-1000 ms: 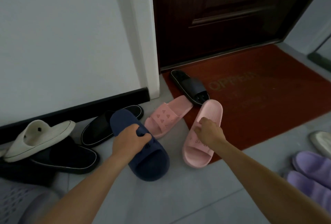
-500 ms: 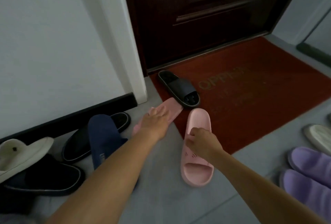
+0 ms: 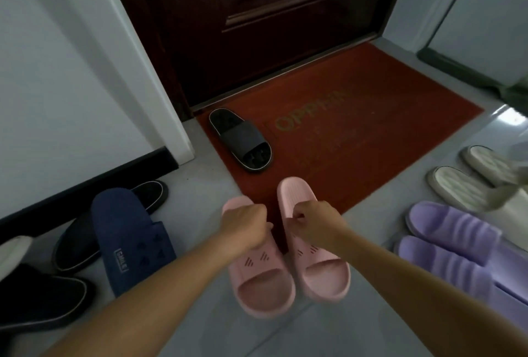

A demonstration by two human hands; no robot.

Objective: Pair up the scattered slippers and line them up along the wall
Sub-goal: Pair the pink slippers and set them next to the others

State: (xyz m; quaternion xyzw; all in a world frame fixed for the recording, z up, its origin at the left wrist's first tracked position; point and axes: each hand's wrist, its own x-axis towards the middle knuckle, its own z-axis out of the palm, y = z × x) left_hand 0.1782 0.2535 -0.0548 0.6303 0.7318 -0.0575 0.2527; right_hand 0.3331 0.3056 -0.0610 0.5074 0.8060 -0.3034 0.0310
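Both hands clamped on straps — left hand point(image 3: 246, 224) on left pink slipper point(image 3: 261, 276), right hand point(image 3: 313, 221) on right pink slipper point(image 3: 317, 266). Pair side by side at 6 o'clock of red doormat point(image 3: 371, 116). Likely light, flexible foam — strap best hold.

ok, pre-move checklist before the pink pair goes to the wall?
1. Left hand gripping the left pink slipper: ok.
2. Right hand gripping the right pink slipper: ok.
3. Pair side by side, toes same way: ok.
4. Free floor along the baseboard: not ok, the navy slipper and black slippers lie there.
5. Pair lifted off the floor: cannot tell.
6. Dark slipper on the red mat paired: not ok.
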